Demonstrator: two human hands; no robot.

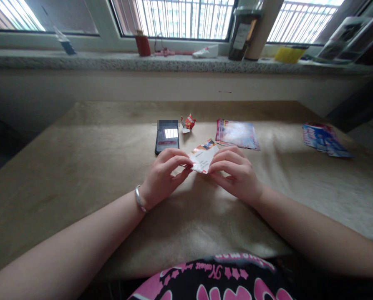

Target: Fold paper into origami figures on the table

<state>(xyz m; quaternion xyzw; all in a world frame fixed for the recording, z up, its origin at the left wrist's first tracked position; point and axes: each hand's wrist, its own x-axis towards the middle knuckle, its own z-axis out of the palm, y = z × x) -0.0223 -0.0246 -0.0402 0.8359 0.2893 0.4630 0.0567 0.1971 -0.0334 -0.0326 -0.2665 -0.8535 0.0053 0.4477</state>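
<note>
Between my two hands is a piece of printed paper (201, 159), white with a coloured picture along its far edge and what looks like a fold. My left hand (167, 173), with a silver bracelet at the wrist, pinches its left corner. The right side of the paper is pinched by the fingers of my right hand (236, 171). Just beyond my left hand lies a phone (167, 137). A small folded red and white paper figure (188, 123) stands beside the phone. Past my right hand rests a stack of printed sheets (237, 134).
Blue and red printed packets (326, 139) lie at the table's right. Along the back, a granite windowsill (105, 63) carries a red container (142, 45), a dark jar (241, 35), a yellow object (290, 54) and other items. The table (80, 166) reaches to the wall below the sill.
</note>
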